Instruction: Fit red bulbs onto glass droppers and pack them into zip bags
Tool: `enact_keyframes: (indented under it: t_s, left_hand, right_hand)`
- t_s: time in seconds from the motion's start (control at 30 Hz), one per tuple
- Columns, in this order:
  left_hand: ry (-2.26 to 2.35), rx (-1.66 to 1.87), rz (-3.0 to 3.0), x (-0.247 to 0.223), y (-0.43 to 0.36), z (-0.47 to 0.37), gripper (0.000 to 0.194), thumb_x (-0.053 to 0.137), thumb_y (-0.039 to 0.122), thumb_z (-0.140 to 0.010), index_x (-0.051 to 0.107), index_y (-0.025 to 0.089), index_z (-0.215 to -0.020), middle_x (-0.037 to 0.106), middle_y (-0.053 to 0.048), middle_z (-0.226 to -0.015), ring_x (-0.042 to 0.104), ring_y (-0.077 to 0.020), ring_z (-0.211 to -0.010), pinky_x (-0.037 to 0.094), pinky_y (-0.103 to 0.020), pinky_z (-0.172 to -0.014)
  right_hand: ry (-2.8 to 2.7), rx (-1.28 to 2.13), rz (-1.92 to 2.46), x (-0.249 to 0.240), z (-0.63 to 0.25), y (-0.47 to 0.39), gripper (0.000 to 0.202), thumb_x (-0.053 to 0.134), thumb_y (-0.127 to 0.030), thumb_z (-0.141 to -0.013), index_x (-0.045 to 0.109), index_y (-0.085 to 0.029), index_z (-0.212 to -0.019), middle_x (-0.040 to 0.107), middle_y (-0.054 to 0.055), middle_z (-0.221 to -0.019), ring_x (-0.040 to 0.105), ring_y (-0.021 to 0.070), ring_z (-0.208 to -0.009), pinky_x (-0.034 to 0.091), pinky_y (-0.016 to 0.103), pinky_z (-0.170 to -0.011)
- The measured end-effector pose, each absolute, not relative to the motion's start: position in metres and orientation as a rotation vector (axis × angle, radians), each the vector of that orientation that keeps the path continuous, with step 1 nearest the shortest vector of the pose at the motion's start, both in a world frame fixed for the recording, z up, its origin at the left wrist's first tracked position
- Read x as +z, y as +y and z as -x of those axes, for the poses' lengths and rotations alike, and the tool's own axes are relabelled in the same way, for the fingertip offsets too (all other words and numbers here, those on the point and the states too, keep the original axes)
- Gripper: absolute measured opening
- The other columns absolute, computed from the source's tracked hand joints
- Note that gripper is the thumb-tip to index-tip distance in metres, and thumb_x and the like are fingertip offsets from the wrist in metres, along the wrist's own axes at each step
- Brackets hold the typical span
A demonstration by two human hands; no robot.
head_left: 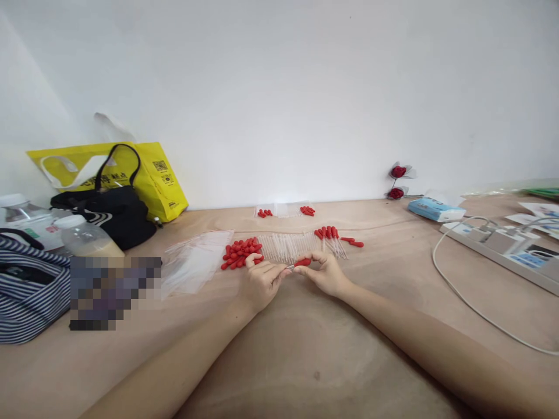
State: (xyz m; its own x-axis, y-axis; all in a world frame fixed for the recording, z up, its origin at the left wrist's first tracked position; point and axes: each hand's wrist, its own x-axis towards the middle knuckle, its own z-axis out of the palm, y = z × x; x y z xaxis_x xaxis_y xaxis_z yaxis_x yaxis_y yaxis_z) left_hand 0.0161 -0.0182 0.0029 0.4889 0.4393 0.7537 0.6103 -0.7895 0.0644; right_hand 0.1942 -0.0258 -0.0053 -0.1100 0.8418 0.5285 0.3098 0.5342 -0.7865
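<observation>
My left hand (262, 285) pinches a thin clear dropper tube (289, 267). In my right hand (326, 274) is a red rubber bulb (302, 263), which meets the tube's end between my two hands; how far it sits over the tube I cannot tell. Just beyond my left hand lies a heap of loose red bulbs (240, 251). A row of clear dropper tubes (286, 247) spreads across the table behind both hands. Right of that row rest several droppers with red bulbs on them (332, 234), plus a separate one (353, 242).
Clear plastic bags (198, 259) lie left of the bulbs. Bagged dropper parts (283, 210) are against the wall. A yellow bag (170, 192), black bag (126, 215), bottle (89, 237) and striped bag (35, 302) crowd the left. Tissues (435, 208), a power strip (493, 250) and cable (449, 287) occupy the right.
</observation>
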Motion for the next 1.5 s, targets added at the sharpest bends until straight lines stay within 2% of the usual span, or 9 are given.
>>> enact_keyframes:
  t_s: [0.2,0.33,0.43,0.6,0.87,1.0,1.17,1.37,1.5]
  left_hand:
    - [-1.054,-1.242,2.603,0.010,-0.023,-0.017,0.027,0.042,0.028,-0.086,0.064,0.020,-0.074,0.066,0.003,-0.058,0.056,-0.0101,-0.051,0.028,-0.036,-0.081]
    - [-1.247,-1.275,2.661,0.010,-0.019,-0.011,0.029,0.036,0.030,-0.087,0.063,0.020,-0.085,0.069,0.000,-0.073,0.060,-0.0149,-0.068,0.025,-0.041,-0.084]
    - [-1.344,-1.232,2.662,0.006,-0.014,-0.008,0.032,0.035,0.032,-0.088,0.064,0.021,-0.078,0.068,0.001,-0.069,0.059,-0.0156,-0.068,0.024,-0.042,-0.084]
    - [-1.377,-1.172,2.682,0.004,-0.012,-0.009,0.036,0.035,0.031,-0.088,0.063,0.020,-0.070,0.068,0.001,-0.066,0.059,-0.0144,-0.067,0.023,-0.041,-0.087]
    - [-1.437,-1.194,2.695,0.007,-0.013,-0.009,0.036,0.034,0.030,-0.088,0.062,0.019,-0.068,0.068,0.002,-0.067,0.060,-0.0143,-0.069,0.021,-0.040,-0.088]
    - [-1.442,-1.189,2.701,0.007,-0.013,-0.009,0.037,0.033,0.030,-0.087,0.061,0.019,-0.066,0.068,0.002,-0.067,0.060,-0.0143,-0.068,0.021,-0.041,-0.088]
    - [-1.432,-1.179,2.703,0.007,-0.014,-0.009,0.039,0.032,0.031,-0.088,0.061,0.019,-0.064,0.068,0.001,-0.067,0.060,-0.0142,-0.068,0.021,-0.041,-0.088]
    - [-1.413,-1.144,2.710,0.006,-0.014,-0.009,0.039,0.032,0.031,-0.088,0.061,0.019,-0.066,0.067,0.001,-0.065,0.059,-0.0144,-0.068,0.021,-0.041,-0.088]
    - [-1.398,-1.139,2.702,0.006,-0.015,-0.009,0.038,0.033,0.030,-0.088,0.062,0.019,-0.067,0.067,0.001,-0.064,0.059,-0.0146,-0.068,0.020,-0.041,-0.089]
  right_hand:
    - [-1.418,1.007,0.849,-0.009,-0.180,-0.013,0.035,0.059,-0.045,-0.069,0.053,-0.019,-0.092,0.062,0.003,-0.076,0.058,0.0145,-0.070,0.046,0.029,-0.065]
    - [-1.464,0.769,1.121,0.008,-0.210,0.016,0.039,0.048,-0.039,-0.075,0.049,-0.016,-0.107,0.058,0.001,-0.069,0.057,0.0144,-0.069,0.043,0.028,-0.064]
    - [-1.529,0.420,1.554,0.019,-0.244,0.037,0.042,0.051,-0.033,-0.074,0.047,-0.014,-0.110,0.059,0.001,-0.069,0.056,0.0153,-0.067,0.041,0.028,-0.064]
    - [-1.473,0.197,1.894,0.014,-0.266,0.053,0.040,0.054,-0.035,-0.070,0.049,-0.015,-0.104,0.063,0.007,-0.078,0.057,0.0220,-0.080,0.037,0.031,-0.068]
    - [-1.538,-0.010,2.112,0.004,-0.256,0.057,0.036,0.048,-0.039,-0.076,0.047,-0.016,-0.104,0.063,0.008,-0.087,0.056,0.0228,-0.087,0.028,0.035,-0.080]
    - [-1.680,-0.047,2.144,0.011,-0.246,0.051,0.029,0.045,-0.039,-0.077,0.055,-0.019,-0.095,0.063,0.008,-0.088,0.054,0.0225,-0.088,0.027,0.037,-0.081]
    - [-1.828,0.044,2.212,0.016,-0.230,0.045,0.022,0.049,-0.035,-0.072,0.062,-0.017,-0.069,0.063,0.008,-0.074,0.056,0.0231,-0.080,0.025,0.041,-0.082]
    - [-1.812,0.109,2.287,0.018,-0.223,0.042,0.016,0.048,-0.024,-0.070,0.062,-0.016,-0.067,0.061,0.007,-0.062,0.057,0.0219,-0.074,0.026,0.044,-0.082]
    - [-1.799,0.145,2.296,0.019,-0.221,0.041,0.016,0.048,-0.024,-0.069,0.061,-0.015,-0.067,0.060,0.006,-0.060,0.058,0.0216,-0.071,0.025,0.045,-0.083]
